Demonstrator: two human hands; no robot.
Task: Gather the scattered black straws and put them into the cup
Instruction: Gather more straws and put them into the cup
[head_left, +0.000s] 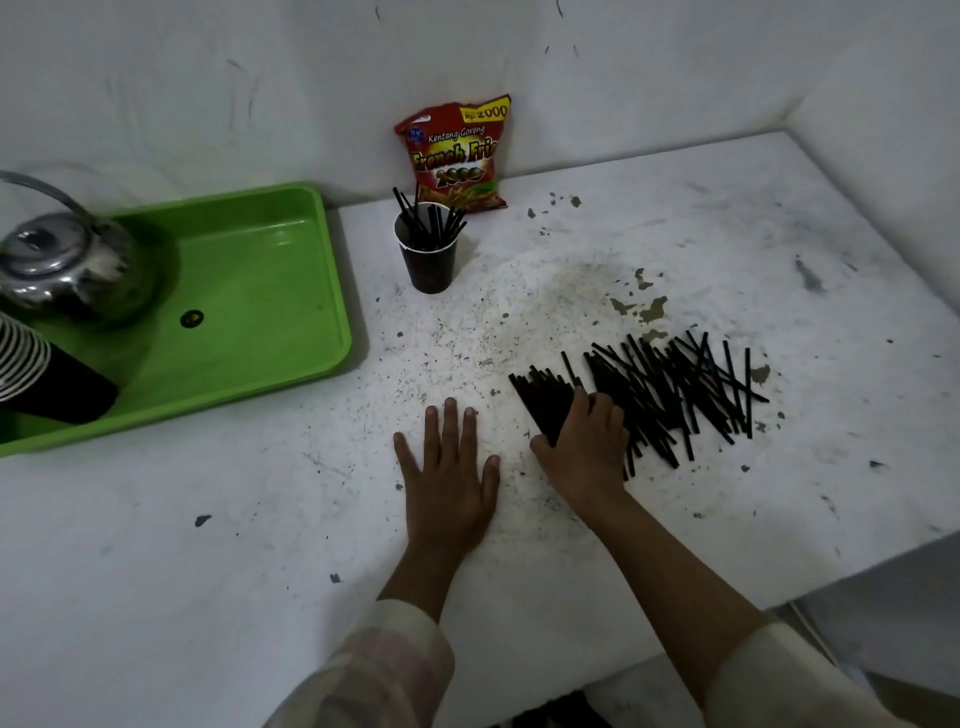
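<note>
**Bunching the straws for the cup**

While most of the straws (670, 387) are lying in a loose fan on the table (571, 249), near its right side, the right hand (584, 447) is closing around a bunch of them at its left edge, thumb under and fingers curling over. They are looking light, thin, smooth and fairly stiff, so they are likely to slip and roll; a grip around the middle of a bunch seems safest. The heap is too tangled to count, several dozen at a guess. The left hand (449, 467) is resting flat, fingers spread, holding nothing. One cup (427, 254) is standing well behind, holding roughly ten straws already. Beyond are sitting one snack bag (457, 150), one green tray (249, 291) and one kettle (67, 265).
</note>
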